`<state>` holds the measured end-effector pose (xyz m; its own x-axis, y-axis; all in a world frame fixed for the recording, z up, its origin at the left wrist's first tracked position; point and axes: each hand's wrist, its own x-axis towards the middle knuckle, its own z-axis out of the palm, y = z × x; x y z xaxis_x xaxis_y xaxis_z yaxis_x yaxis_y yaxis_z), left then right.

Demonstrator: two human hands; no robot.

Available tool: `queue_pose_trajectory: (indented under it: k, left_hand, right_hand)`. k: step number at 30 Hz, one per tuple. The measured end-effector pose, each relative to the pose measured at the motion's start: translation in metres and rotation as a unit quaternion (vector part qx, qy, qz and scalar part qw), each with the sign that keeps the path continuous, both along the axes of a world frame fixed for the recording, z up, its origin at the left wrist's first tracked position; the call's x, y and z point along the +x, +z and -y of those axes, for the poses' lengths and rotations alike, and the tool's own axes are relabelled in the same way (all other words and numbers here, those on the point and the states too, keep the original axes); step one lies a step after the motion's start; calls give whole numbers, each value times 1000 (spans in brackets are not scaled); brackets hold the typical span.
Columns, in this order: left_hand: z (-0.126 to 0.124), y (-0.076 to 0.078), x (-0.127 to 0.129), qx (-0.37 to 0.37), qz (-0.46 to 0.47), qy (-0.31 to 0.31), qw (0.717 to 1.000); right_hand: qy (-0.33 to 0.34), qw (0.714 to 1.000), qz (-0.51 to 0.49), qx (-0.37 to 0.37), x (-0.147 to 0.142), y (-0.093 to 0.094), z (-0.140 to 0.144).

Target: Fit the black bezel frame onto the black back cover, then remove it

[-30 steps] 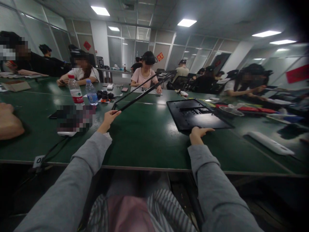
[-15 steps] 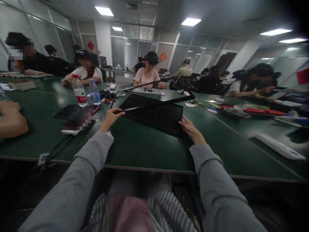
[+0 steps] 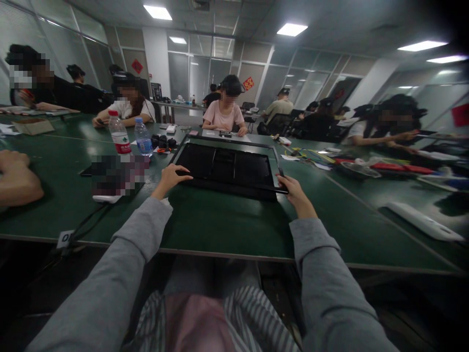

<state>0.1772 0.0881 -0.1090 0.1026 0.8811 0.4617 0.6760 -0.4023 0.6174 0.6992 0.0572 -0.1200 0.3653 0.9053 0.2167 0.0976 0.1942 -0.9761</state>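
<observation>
A thin black rectangular frame (image 3: 252, 185) is held low over a black panel (image 3: 200, 159) on the green table. The panel has a raised middle section and shows through the frame's opening. My left hand (image 3: 171, 180) grips the frame's near left corner between thumb and fingers. At the near right corner, my right hand (image 3: 295, 193) is closed on the same frame, thumb above. The panel's near edge juts out slightly below the frame's front bar. Whether frame and panel touch is hard to see.
Two bottles (image 3: 119, 134) stand to the left, beyond a phone-like device (image 3: 117, 178) with a cable. Another person's arm (image 3: 18, 181) rests at far left. Tools and red-handled items (image 3: 388, 167) lie to the right, near a long white object (image 3: 425, 222). A person (image 3: 224, 110) sits opposite.
The frame has come down from a tilted, raised pose to nearly level over the panel. My right hand has gone from the panel's edge to the frame's corner. The panel now sits squarer to me.
</observation>
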Motion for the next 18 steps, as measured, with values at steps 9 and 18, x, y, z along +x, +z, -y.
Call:
queue_pose_trajectory:
  k: [9, 18]
  left_hand:
    - [-3, -14, -6, -47, -32, 1, 998]
    - [-12, -22, -5, -34, -65, -26, 997]
  right_hand:
    - [-176, 901, 393, -59, -32, -16, -3]
    - [-183, 886, 419, -78, -29, -32, -3]
